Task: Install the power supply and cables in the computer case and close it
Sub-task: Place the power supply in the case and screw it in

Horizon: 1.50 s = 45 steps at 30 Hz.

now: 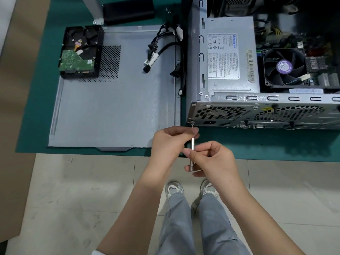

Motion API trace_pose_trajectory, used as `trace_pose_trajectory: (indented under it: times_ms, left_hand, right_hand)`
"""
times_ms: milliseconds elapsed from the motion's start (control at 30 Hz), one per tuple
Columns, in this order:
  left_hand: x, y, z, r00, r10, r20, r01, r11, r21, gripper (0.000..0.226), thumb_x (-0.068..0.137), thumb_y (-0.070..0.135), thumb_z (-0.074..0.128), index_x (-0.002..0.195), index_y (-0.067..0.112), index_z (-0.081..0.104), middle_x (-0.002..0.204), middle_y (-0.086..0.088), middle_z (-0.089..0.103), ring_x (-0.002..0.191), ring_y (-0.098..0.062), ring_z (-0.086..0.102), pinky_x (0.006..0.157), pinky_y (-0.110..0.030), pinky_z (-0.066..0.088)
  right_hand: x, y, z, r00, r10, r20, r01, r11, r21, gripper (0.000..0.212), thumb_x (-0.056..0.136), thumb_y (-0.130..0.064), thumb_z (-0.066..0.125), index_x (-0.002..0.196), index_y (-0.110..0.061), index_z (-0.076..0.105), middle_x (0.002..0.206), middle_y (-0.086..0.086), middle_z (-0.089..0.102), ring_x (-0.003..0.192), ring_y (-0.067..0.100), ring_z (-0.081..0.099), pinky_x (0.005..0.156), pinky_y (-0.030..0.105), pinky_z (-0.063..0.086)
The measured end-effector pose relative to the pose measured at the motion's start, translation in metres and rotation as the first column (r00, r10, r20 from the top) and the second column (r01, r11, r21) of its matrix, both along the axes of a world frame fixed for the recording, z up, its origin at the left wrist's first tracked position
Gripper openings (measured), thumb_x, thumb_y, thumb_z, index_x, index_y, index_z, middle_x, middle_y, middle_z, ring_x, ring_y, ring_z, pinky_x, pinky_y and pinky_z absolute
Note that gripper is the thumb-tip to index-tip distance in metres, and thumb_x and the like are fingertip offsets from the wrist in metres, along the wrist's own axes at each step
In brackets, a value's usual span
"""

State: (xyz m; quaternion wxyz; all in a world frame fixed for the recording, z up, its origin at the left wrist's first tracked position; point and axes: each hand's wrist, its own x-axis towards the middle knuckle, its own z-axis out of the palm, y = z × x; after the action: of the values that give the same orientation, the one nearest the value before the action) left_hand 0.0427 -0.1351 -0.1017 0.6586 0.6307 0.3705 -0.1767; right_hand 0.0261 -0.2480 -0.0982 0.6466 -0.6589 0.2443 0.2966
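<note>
1. Your left hand (172,139) pinches the screwdriver (192,151) near its tip — steadying it on the rear corner screw (192,123).
2. Your right hand (207,159) grips its handle to turn.
3. The power supply (228,57) sits inside the case (257,100) on the desk (276,144).

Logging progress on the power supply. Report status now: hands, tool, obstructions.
Both hands, left hand and right hand, grip the screwdriver, tip at the rear corner screw. Power supply seated in case. Side panel still off. Nothing blocking.
</note>
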Motion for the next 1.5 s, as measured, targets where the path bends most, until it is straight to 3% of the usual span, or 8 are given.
trace_pose_trajectory:
  times_ms: [167, 400, 567, 667, 767, 1200, 1400, 1500]
  left_hand:
    - [0.0, 0.0, 0.002, 1.0, 0.03, 0.004, -0.03, 1.0, 0.007, 0.019, 0.074, 0.026, 0.08, 0.088, 0.015, 0.073, 0.075, 0.005, 0.074, 0.039, 0.005, 0.049, 0.04, -0.007, 0.037]
    - [0.005, 0.006, 0.006, 0.965, -0.261, -0.024, 0.262, 0.964, 0.05, 0.015, 0.091, 0.026, 0.059, 0.09, 0.02, 0.073, 0.054, 0.014, 0.062, 0.036, 0.004, 0.046, 0.037, -0.009, 0.032]
    - [0.005, 0.004, 0.006, 0.991, -0.13, -0.024, 0.129, 0.991, -0.028, 0.011, 0.083, 0.02, 0.07, 0.073, 0.021, 0.074, 0.073, 0.005, 0.074, 0.063, -0.004, 0.068, 0.051, -0.013, 0.047]
    - [0.009, 0.004, 0.001, 0.983, -0.181, -0.017, 0.181, 0.968, 0.175, 0.013, 0.076, 0.029, 0.077, 0.063, 0.025, 0.075, 0.073, 0.007, 0.074, 0.079, -0.008, 0.069, 0.071, -0.024, 0.054]
    - [0.011, 0.001, 0.0, 0.982, -0.187, -0.006, 0.182, 0.948, 0.262, 0.015, 0.068, 0.038, 0.08, 0.062, 0.025, 0.075, 0.069, 0.011, 0.072, 0.073, -0.001, 0.067, 0.07, -0.023, 0.052]
    - [0.006, 0.001, 0.001, 0.997, -0.074, -0.01, 0.074, 0.996, -0.039, 0.007, 0.083, 0.018, 0.071, 0.078, 0.013, 0.072, 0.075, 0.003, 0.075, 0.063, -0.006, 0.069, 0.052, -0.014, 0.05]
    - [0.011, -0.001, -0.003, 0.99, -0.137, 0.025, 0.129, 0.969, 0.211, 0.015, 0.071, 0.028, 0.08, 0.058, 0.023, 0.074, 0.063, 0.003, 0.072, 0.063, -0.014, 0.069, 0.063, -0.027, 0.056]
    - [0.009, -0.003, -0.005, 0.978, -0.201, 0.056, 0.166, 0.912, 0.375, 0.022, 0.071, 0.042, 0.077, 0.058, 0.025, 0.072, 0.057, 0.007, 0.068, 0.05, -0.008, 0.062, 0.053, -0.023, 0.049]
  right_hand:
    - [0.005, 0.003, -0.001, 0.999, -0.04, 0.002, 0.04, 0.999, 0.0, 0.017, 0.077, -0.008, 0.076, 0.085, -0.009, 0.061, 0.061, 0.002, 0.067, 0.048, 0.02, 0.066, 0.042, 0.022, 0.05]
    - [0.007, 0.002, -0.002, 0.998, -0.022, -0.051, 0.027, 0.995, 0.098, 0.022, 0.094, -0.001, 0.052, 0.081, -0.015, 0.064, 0.062, -0.005, 0.069, 0.049, 0.01, 0.064, 0.053, 0.019, 0.053]
    - [0.007, 0.003, -0.001, 0.995, -0.014, -0.103, 0.034, 0.98, 0.195, 0.008, 0.091, -0.008, 0.06, 0.084, -0.007, 0.064, 0.07, 0.002, 0.071, 0.056, 0.014, 0.068, 0.058, 0.024, 0.054]
    - [0.004, 0.004, -0.003, 0.998, 0.022, -0.058, -0.021, 1.0, 0.014, 0.023, 0.075, -0.012, 0.078, 0.087, -0.007, 0.059, 0.069, 0.005, 0.07, 0.057, 0.019, 0.069, 0.064, 0.032, 0.05]
    - [0.003, 0.004, -0.005, 1.0, 0.02, 0.019, -0.017, 0.99, -0.143, 0.025, 0.072, -0.012, 0.081, 0.079, -0.007, 0.058, 0.063, 0.005, 0.067, 0.054, 0.018, 0.068, 0.055, 0.027, 0.049]
    - [-0.002, 0.013, -0.002, 0.964, -0.185, -0.193, 0.232, 0.935, 0.266, 0.029, 0.099, -0.012, 0.047, 0.078, -0.005, 0.065, 0.051, -0.002, 0.049, 0.038, 0.008, 0.039, 0.048, 0.023, 0.05]
    - [-0.007, 0.016, -0.004, 0.975, -0.221, -0.023, 0.221, 0.96, 0.172, 0.007, 0.09, -0.005, 0.06, 0.085, -0.003, 0.057, 0.051, -0.003, 0.058, 0.036, 0.007, 0.044, 0.048, 0.025, 0.053]
    - [-0.009, 0.018, -0.011, 0.979, -0.171, 0.108, 0.173, 0.985, -0.006, 0.013, 0.093, -0.01, 0.058, 0.079, -0.009, 0.057, 0.051, -0.006, 0.058, 0.037, 0.006, 0.045, 0.047, 0.028, 0.05]
